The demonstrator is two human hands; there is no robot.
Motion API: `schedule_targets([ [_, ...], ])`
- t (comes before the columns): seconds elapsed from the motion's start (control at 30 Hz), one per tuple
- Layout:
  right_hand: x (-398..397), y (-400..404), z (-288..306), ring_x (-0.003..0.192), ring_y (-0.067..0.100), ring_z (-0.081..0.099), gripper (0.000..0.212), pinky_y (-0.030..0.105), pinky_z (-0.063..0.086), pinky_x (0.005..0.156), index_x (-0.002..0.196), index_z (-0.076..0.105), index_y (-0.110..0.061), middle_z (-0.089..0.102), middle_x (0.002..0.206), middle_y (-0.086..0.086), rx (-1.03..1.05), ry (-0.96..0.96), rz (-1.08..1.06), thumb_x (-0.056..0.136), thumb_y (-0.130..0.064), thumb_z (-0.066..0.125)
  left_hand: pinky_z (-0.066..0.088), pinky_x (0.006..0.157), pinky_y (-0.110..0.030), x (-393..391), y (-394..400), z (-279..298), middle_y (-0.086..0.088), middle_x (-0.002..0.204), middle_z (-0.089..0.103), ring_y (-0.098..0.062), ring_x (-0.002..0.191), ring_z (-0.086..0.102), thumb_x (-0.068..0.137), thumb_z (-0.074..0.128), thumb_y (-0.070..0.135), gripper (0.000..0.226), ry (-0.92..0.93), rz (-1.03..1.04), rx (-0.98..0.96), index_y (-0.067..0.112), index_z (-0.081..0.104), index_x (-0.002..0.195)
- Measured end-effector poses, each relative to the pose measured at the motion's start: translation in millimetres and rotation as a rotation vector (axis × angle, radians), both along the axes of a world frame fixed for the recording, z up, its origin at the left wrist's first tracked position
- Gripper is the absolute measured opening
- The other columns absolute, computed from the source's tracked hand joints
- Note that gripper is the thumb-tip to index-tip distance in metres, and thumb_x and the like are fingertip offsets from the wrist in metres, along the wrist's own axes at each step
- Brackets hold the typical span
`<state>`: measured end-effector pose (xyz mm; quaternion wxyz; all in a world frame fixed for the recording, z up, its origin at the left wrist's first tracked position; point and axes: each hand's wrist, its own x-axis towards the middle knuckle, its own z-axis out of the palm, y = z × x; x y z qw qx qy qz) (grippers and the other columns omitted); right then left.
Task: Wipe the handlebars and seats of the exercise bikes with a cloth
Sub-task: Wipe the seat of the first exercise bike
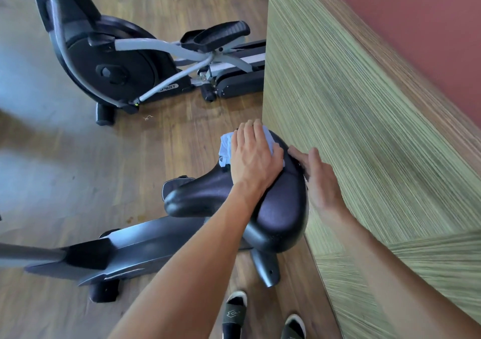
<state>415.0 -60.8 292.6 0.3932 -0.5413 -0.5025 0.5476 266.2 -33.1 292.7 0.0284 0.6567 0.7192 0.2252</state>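
Taking the seat (276, 208) as the landmark: well beyond it and to its left stands an elliptical trainer (117, 60) on the wooden floor (65, 169), untouched. Below the seat's left side runs the dark body of the bike (130, 250) that carries it. On the seat's far end lies the cloth (226, 147), pale blue and crumpled, partly hanging off the left edge. The left hand (253, 156) presses it flat with the fingers nearly straight, palm down, not bunching it. The cloth looks light, limp and likely to slide or ball up, so it is best handled under a spread palm; the seat seems smooth, padded and firm on its post, and probably slick. At the seat's right rim the right hand (321, 179) rests with relaxed, extended fingers, seemingly steadying it, though its fingertips are partly hidden. Just right of the seat rises a striped wall panel (364, 117).
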Motion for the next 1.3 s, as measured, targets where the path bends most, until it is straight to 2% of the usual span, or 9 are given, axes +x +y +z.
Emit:
schedule_targets([
  [0.1,14,6,11,0.111,0.004,0.067,0.063,0.016,0.050,0.098,0.127,0.065,0.000,0.070,0.120,0.006,-0.135,0.116,-0.076,0.113,-0.040,0.018,0.038,0.109,-0.042,8,-29,1,-0.015,0.128,0.058,-0.034,0.119,0.052,0.087,0.050,0.034,0.063,-0.038,-0.037,0.031,-0.002,0.049,0.139],
  [0.27,29,3,14,0.118,0.011,0.067,0.067,0.033,0.046,0.109,0.119,0.069,-0.014,0.072,0.124,0.004,-0.213,0.043,-0.024,0.111,-0.049,0.013,0.037,0.113,-0.045,24,-94,-5,-0.015,0.134,0.056,-0.035,0.128,0.050,0.086,0.055,0.034,0.066,-0.016,-0.237,0.035,-0.002,0.050,0.141],
  [0.53,55,-5,1,0.112,0.020,0.068,0.068,0.033,0.048,0.104,0.123,0.068,-0.016,0.072,0.122,0.005,-0.227,0.045,-0.128,0.110,-0.050,0.011,0.038,0.104,-0.040,39,-14,5,-0.014,0.120,0.066,-0.034,0.113,0.058,0.083,0.052,0.030,0.049,0.036,-0.325,0.046,0.000,0.061,0.121],
  [0.67,61,-7,-1,0.117,0.018,0.064,0.066,0.010,0.048,0.087,0.134,0.062,-0.008,0.067,0.125,0.006,-0.116,0.034,-0.206,0.111,-0.047,0.013,0.036,0.102,-0.034,73,8,10,-0.009,0.103,0.072,-0.030,0.104,0.062,0.078,0.058,0.028,0.034,0.226,-0.443,-0.158,0.007,0.070,0.101],
  [0.83,79,-14,3,0.120,0.017,0.062,0.067,0.027,0.043,0.101,0.137,0.061,-0.013,0.064,0.134,0.004,-0.059,0.006,-0.286,0.110,-0.049,0.011,0.043,0.083,-0.035,99,-73,-2,-0.002,0.067,0.060,-0.025,0.073,0.056,0.063,0.056,0.030,0.017,0.590,-0.769,-0.294,0.015,0.063,0.064],
  [1.03,98,-24,3,0.112,0.010,0.063,0.069,0.036,0.042,0.108,0.135,0.062,-0.012,0.066,0.132,0.004,-0.076,0.011,-0.272,0.110,-0.048,0.009,0.041,0.092,-0.035,72,-88,-16,-0.002,0.077,0.059,-0.025,0.079,0.052,0.068,0.056,0.031,0.021,0.655,-1.085,-0.236,0.013,0.063,0.074],
  [1.13,101,-28,-2,0.112,0.008,0.063,0.068,0.038,0.041,0.110,0.133,0.063,-0.015,0.065,0.132,0.001,-0.092,0.004,-0.264,0.109,-0.050,0.009,0.042,0.092,-0.035,95,-56,2,0.002,0.075,0.054,-0.023,0.080,0.054,0.078,0.057,0.034,0.017,0.681,-0.902,-0.349,0.019,0.054,0.070],
  [1.23,111,-36,-7,0.112,0.014,0.062,0.067,0.027,0.043,0.100,0.133,0.062,-0.012,0.064,0.133,0.005,-0.100,0.032,-0.289,0.110,-0.047,0.010,0.038,0.091,-0.033,119,-19,26,0.003,0.069,0.048,-0.020,0.081,0.052,0.084,0.063,0.037,0.027,0.769,-0.610,-0.468,0.021,0.051,0.066],
  [1.3,119,-42,-11,0.117,0.018,0.060,0.067,0.018,0.041,0.092,0.135,0.061,-0.009,0.062,0.134,0.007,-0.101,0.056,-0.291,0.111,-0.046,0.011,0.036,0.091,-0.032,113,0,30,0.002,0.071,0.050,-0.020,0.084,0.051,0.086,0.060,0.033,0.023,0.667,-0.474,-0.450,0.019,0.053,0.069],
])
